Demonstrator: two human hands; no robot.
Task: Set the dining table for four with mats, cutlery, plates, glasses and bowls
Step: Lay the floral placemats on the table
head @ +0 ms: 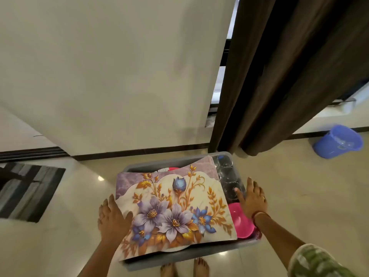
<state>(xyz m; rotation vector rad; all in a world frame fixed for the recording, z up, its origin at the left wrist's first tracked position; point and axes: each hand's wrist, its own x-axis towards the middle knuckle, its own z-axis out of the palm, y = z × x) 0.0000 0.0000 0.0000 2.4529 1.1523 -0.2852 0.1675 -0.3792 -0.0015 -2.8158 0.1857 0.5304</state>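
A: Which step is in hand here?

B: The very start, I'd judge: fetching the supplies. The grey tub (179, 256) sits on the floor (289, 196) at the person's feet, and the floral mats (175, 206) lie across its top. Glasses (227, 174) stand at the tub's 2 o'clock side, with a pink bowl (239, 220) at 4 o'clock.

A: And the hands?

B: The left hand (111, 218) is at the mats' 9 o'clock edge, thumb laid on top, fingers (110, 198) stretched out and uncurled. The right hand (254, 202) hovers at 3 o'clock above the glasses and bowl, fingers straight and spread, holding nothing.

A: What does the next move call for?

B: Probably pinching both side edges and lifting the mats level, so they don't sag onto the glasses. No bench is in view, and nothing is laid yet
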